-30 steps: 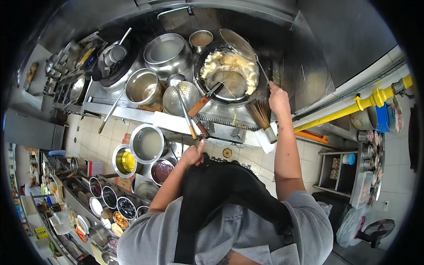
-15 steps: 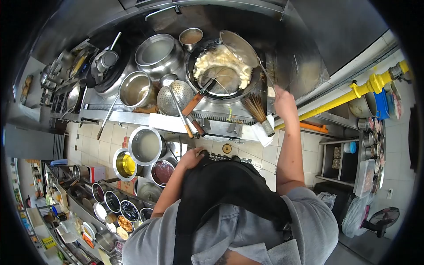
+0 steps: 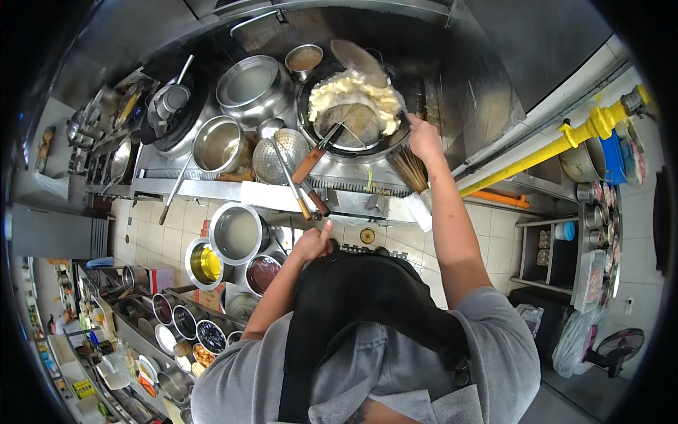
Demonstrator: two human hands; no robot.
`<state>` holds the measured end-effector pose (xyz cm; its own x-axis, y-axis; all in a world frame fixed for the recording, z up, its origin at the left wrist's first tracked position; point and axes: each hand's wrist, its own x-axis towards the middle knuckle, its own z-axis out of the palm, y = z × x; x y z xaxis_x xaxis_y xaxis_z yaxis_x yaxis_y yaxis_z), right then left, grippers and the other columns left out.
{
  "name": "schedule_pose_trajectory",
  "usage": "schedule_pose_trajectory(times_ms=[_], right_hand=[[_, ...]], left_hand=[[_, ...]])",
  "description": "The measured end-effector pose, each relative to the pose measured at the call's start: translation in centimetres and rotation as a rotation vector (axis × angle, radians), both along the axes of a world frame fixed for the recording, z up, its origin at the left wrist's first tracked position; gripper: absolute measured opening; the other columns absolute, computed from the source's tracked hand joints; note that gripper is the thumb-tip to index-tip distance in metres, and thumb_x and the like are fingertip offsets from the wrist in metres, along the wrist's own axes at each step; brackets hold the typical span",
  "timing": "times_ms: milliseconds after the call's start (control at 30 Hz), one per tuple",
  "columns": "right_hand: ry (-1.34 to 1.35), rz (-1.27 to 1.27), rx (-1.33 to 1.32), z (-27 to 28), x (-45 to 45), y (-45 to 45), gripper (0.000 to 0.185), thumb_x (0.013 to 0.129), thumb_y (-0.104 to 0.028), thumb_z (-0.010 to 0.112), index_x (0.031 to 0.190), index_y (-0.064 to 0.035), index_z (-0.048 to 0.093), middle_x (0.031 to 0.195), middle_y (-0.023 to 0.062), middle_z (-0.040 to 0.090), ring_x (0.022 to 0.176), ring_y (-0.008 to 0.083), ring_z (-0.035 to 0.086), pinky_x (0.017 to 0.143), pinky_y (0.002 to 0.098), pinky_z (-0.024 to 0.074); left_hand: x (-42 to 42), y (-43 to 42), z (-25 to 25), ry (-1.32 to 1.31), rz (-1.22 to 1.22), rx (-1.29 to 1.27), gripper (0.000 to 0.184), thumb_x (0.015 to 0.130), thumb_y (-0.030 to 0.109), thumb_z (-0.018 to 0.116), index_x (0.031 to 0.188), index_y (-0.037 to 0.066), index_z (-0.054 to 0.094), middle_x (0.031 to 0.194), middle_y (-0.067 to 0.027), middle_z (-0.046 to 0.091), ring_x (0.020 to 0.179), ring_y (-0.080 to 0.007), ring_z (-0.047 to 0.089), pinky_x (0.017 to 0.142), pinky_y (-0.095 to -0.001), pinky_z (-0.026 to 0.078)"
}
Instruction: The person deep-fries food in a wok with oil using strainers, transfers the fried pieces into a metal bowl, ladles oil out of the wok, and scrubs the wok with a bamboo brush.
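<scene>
My right hand (image 3: 424, 136) is closed around the handle of a round mesh strainer (image 3: 359, 62), whose disc is tilted over the far side of a wok (image 3: 306, 127). Pale yellow pieces (image 3: 381, 100) float in a ring in the wok. A second wire strainer (image 3: 353, 125) with a wooden handle rests at the wok's near side. My left hand (image 3: 313, 243) is near my waist, below the stove edge, thumb raised and the other fingers curled; whether it holds anything is hidden. The handle ends of a perforated ladle (image 3: 281, 156) and the wire strainer lie just beyond it.
A bamboo brush (image 3: 409, 169) and a white cloth (image 3: 418, 211) are at the stove's front edge. Left of the wok stand a steel pot (image 3: 222, 144), a large lidded pot (image 3: 248, 83) and a small bowl (image 3: 304, 59). A yellow pipe (image 3: 558, 152) runs along the right.
The mesh strainer and my right hand have moved left, toward the wok, and the strainer's disc has swung up and left. My left hand has shifted slightly, its thumb now raised again.
</scene>
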<state>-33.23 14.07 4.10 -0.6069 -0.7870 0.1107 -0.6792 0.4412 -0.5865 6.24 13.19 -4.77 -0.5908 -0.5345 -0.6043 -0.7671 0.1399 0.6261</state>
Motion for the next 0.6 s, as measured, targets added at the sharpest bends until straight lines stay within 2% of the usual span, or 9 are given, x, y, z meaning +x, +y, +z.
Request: schedule_pose_trajectory(times_ms=[67,100,167,233,333,400,500,567,600], right_hand=[[-0.008,0.07,0.129,-4.9,-2.0,-2.6,0.05,0.086,0.0,0.046,0.132,-0.0113,0.063,0.119,0.0276,0.064,0.114,0.0414,0.061,0.099,0.0467,0.0481],[-0.005,0.07,0.119,-4.5,-2.6,-2.3,0.05,0.086,0.0,0.046,0.132,-0.0113,0.063,0.119,0.0276,0.064,0.114,0.0414,0.061,0.099,0.0467,0.0481],[-0.034,0.071,0.166,-2.5,-3.1,-1.5,0.052,0.085,0.0,0.046,0.132,-0.0124,0.064,0.125,0.0251,0.062,0.118,0.0401,0.059,0.101,0.0454,0.0475],[0.045,0.058,0.17,4.3,-0.6,1.2,0.048,0.087,-0.001,0.047,0.131,-0.0124,0.063,0.116,0.0254,0.066,0.111,0.0437,0.062,0.096,0.0479,0.0499],[0.012,-0.028,0.121,4.0,-1.0,1.5,0.04,0.094,-0.008,0.053,0.133,-0.0114,0.062,0.115,0.0262,0.066,0.112,0.0431,0.061,0.099,0.0464,0.0483],[-0.024,-0.107,0.014,3.2,-0.6,0.4,0.04,0.095,-0.008,0.052,0.133,-0.0111,0.062,0.117,0.027,0.065,0.114,0.0431,0.06,0.1,0.0461,0.0479],[-0.01,-0.066,0.194,-0.5,-1.0,-1.9,0.039,0.095,-0.008,0.052,0.133,-0.0097,0.062,0.118,0.0267,0.065,0.115,0.0437,0.06,0.099,0.0456,0.0483],[0.034,-0.001,0.104,-1.8,-1.9,-2.2,0.038,0.094,-0.008,0.053,0.131,-0.0088,0.063,0.117,0.0268,0.065,0.114,0.0435,0.06,0.099,0.0457,0.0487],[0.044,0.024,0.108,0.5,-1.4,-1.5,0.039,0.094,-0.008,0.053,0.131,-0.009,0.063,0.117,0.027,0.065,0.114,0.0436,0.06,0.099,0.0456,0.0488]], left_hand=[[-0.1,0.2,0.1,-0.019,0.012,0.021,0.096,0.097,0.075,0.02,0.081,-0.001,0.077,0.065,-0.0157,0.068,0.068,-0.0297,0.07,0.078,-0.0402,0.055],[0.0,0.3,0.2,-0.016,0.012,0.011,0.096,0.097,0.075,0.02,0.081,-0.001,0.077,0.065,-0.0157,0.068,0.068,-0.0297,0.07,0.078,-0.0402,0.055],[0.4,0.2,0.3,0.018,-0.033,-0.066,0.095,0.097,0.075,0.021,0.083,0.0,0.077,0.067,-0.0163,0.069,0.073,-0.0316,0.071,0.079,-0.0407,0.055],[1.2,0.0,0.3,0.019,-0.014,-0.047,0.089,0.098,0.073,0.027,0.087,-0.001,0.077,0.07,-0.0172,0.07,0.076,-0.0329,0.071,0.081,-0.0408,0.055],[2.3,0.4,-0.1,0.023,0.065,-0.021,0.077,0.098,0.068,0.041,0.097,0.001,0.077,0.072,-0.0144,0.071,0.074,-0.0287,0.071,0.078,-0.04,0.055],[2.9,0.5,-0.9,0.025,0.05,-0.039,0.074,0.098,0.067,0.043,0.095,0.001,0.077,0.072,-0.0143,0.071,0.073,-0.0288,0.071,0.077,-0.04,0.054],[3.1,0.5,-1.5,0.038,0.012,-0.085,0.069,0.098,0.063,0.047,0.091,0.0,0.076,0.072,-0.0145,0.071,0.072,-0.0292,0.071,0.074,-0.0404,0.054],[2.8,0.2,-1.1,0.054,0.002,-0.111,0.066,0.098,0.06,0.05,0.089,0.0,0.075,0.072,-0.0147,0.071,0.072,-0.0297,0.071,0.073,-0.0407,0.054],[2.4,0.0,-0.3,0.075,0.019,-0.137,0.062,0.098,0.056,0.052,0.084,-0.001,0.073,0.072,-0.0175,0.07,0.073,-0.0344,0.07,0.075,-0.0434,0.054]])
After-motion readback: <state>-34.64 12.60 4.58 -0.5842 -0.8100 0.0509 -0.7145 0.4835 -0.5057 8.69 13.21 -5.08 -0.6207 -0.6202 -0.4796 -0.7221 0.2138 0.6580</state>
